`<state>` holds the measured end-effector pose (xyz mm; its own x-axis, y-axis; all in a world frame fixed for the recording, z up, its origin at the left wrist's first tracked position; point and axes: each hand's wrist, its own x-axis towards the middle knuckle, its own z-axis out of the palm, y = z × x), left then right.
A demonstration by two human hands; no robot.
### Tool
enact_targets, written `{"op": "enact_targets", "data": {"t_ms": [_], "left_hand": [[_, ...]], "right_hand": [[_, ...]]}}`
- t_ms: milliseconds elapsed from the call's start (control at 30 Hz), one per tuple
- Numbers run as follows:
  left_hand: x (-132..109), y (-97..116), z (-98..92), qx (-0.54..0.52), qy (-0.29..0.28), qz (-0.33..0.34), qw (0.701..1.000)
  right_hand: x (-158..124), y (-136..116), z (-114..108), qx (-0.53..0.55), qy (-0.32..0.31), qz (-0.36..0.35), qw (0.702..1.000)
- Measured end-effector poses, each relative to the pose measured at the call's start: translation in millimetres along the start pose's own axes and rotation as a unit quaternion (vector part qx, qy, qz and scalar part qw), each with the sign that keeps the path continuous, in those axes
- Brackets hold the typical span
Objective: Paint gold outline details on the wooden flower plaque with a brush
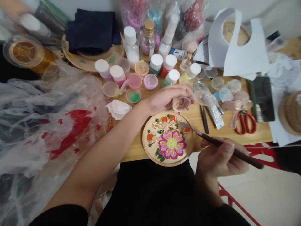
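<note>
My left hand [168,95] reaches across the table and grips a small clear cup [181,104] with pale pinkish-beige stuff in it, just beyond a round wooden plaque [147,149]. On the plaque, gold outlines frame a pink and purple flower [172,143] with a yellow centre, orange blooms and green leaves. Closed round the dark handle of a small palette knife [213,140], my right hand [222,158] is at the plaque's right side. The knife's metal tip lies over the orange bloom at the upper right; whether it touches the surface I cannot tell.
White-capped paint jars [156,62] and open paint cups [133,95] crowd the back. Crumpled tissue [118,109] lies left of the plaque. Tweezers [204,120], a paint tube [215,114], red-handled scissors [245,123] and a phone [262,99] lie right. Plastic bags [54,125] fill the left.
</note>
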<state>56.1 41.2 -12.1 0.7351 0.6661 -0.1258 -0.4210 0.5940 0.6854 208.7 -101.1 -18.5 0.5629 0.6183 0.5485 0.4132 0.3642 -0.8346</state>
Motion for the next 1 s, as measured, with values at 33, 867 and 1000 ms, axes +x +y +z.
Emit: {"op": "enact_targets", "data": {"t_ms": [33,867,1000], "left_hand": [[0,0,-0.6,-0.003,-0.002,0.000,1.000],[-3,-1,-0.2,0.005,0.003,0.021,1.000],[-3,0,0.7,0.011,0.015,0.017,1.000]], "right_hand": [[0,-1,-3,0.005,-0.004,0.008,1.000],[-14,-14,-8,0.021,-0.046,0.056,0.997],[-14,-3,4,0.055,-0.018,0.078,0.995]]}}
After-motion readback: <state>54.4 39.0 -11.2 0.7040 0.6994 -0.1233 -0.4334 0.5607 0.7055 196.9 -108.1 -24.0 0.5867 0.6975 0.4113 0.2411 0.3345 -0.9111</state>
